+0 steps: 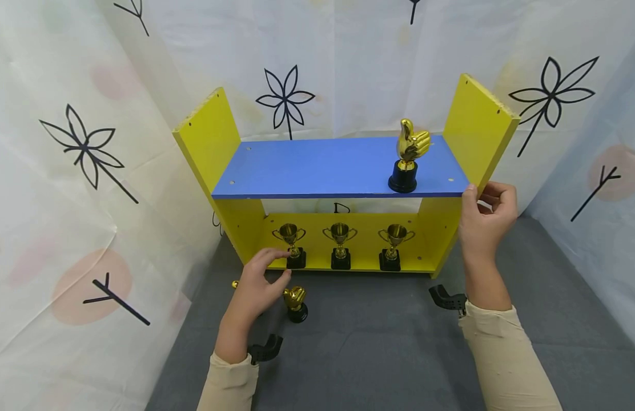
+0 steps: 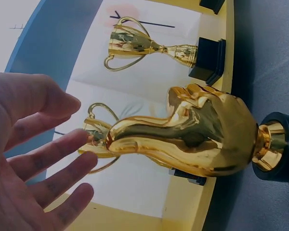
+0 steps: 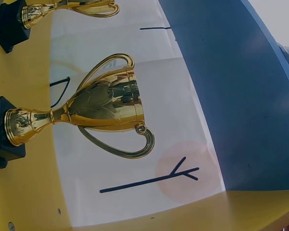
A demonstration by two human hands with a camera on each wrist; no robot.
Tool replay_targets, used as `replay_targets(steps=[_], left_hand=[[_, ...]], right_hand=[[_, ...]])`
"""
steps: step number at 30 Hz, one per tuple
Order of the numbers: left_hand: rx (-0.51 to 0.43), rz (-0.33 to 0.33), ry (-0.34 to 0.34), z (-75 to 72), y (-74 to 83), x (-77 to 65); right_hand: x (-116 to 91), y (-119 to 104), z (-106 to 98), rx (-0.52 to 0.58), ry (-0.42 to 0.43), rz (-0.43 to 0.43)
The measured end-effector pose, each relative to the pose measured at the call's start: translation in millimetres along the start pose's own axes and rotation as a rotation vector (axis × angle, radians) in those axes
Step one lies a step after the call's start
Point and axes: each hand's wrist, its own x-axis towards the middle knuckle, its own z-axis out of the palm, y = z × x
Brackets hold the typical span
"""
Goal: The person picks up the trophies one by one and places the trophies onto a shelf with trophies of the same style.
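My left hand (image 1: 257, 290) hovers before the shelf's lower left, fingers spread and slightly bent, nothing in its grasp. Just beyond the fingertips, a gold thumbs-up trophy (image 2: 202, 137) with a black base stands on the grey surface; in the head view the hand partly covers this trophy (image 1: 296, 301). My right hand (image 1: 486, 225) grips the front edge of the shelf's yellow right side panel (image 1: 479, 123), thumb on the front and fingers curled at the outer side. A second thumbs-up trophy (image 1: 411, 149) is upright on the blue upper board (image 1: 317, 165), toward the right.
On the yellow lower board (image 1: 366, 262) stand three two-handled gold cup trophies, the left cup (image 1: 289, 234), middle cup (image 1: 340, 234) and right cup (image 1: 396, 235). A small gold tip (image 1: 235, 283) shows left of my left hand. Patterned white cloth (image 1: 369, 68) hangs behind.
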Motion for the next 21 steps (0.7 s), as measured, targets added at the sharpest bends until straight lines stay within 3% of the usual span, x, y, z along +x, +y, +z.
replay_targets(steps=[6, 21], left_hand=[[-0.037, -0.008, -0.051, 1.2, -3.8, -4.2], [-0.043, -0.033, -0.136, 0.7, -10.4, -12.6]], right_hand=[[7, 19, -3, -0.012, -0.002, -0.003], [7, 20, -2, -0.007, -0.004, -0.006]])
